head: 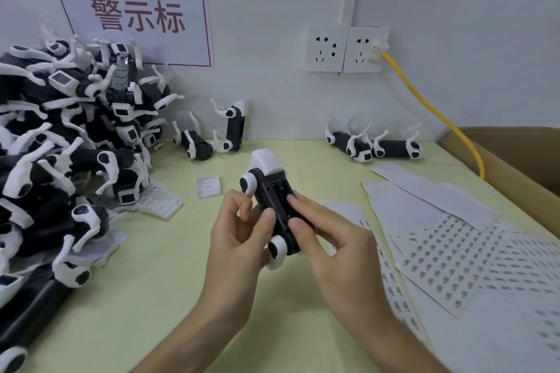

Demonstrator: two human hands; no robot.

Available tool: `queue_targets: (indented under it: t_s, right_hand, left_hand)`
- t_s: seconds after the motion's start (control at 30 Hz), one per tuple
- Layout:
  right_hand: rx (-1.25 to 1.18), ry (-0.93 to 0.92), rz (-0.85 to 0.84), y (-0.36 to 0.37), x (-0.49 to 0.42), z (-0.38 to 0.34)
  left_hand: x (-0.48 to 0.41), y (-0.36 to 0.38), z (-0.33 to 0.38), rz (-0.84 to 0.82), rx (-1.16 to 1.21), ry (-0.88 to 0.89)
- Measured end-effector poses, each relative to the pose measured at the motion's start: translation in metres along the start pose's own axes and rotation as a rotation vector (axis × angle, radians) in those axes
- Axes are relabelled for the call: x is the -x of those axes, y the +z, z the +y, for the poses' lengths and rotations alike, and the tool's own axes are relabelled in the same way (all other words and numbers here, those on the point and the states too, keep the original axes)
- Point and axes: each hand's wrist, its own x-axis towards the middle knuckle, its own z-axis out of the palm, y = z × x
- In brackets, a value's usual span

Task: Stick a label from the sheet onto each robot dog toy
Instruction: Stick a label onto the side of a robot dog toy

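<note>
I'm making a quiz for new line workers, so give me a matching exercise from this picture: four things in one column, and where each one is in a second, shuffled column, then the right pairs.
Things:
1. Black and white plastic robot dog toy
2. Yellow cable
3. White paper label sheets
4. Big heap of black and white toy dogs

Places:
A. Flat on the table, right of the hands
B. Piled on the table's left side
C. Plugged into the wall socket
D. Held between the left hand and right hand

Pairs: 1-D, 2-C, 3-A, 4-B
</note>
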Motion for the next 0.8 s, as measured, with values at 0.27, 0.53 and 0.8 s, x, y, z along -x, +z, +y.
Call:
queue_targets:
  t_s: [0.27,0.53,0.8]
  right_hand:
    - [-0.044,0.056,0.088,0.006,0.004,-0.006]
    - [-0.373,0.262,0.257,0.004,0.003,-0.016]
    - [-0.197,0.152,0.168,0.009,0.004,-0.009]
  left_hand:
    - [0.015,0.012,-0.003,-0.045,-0.132,0.148]
    - [0.024,0.019,-0.007,-0.035,-0.388,0.237]
    - [0.014,0.013,0.001,-0.008,-0.218,0.144]
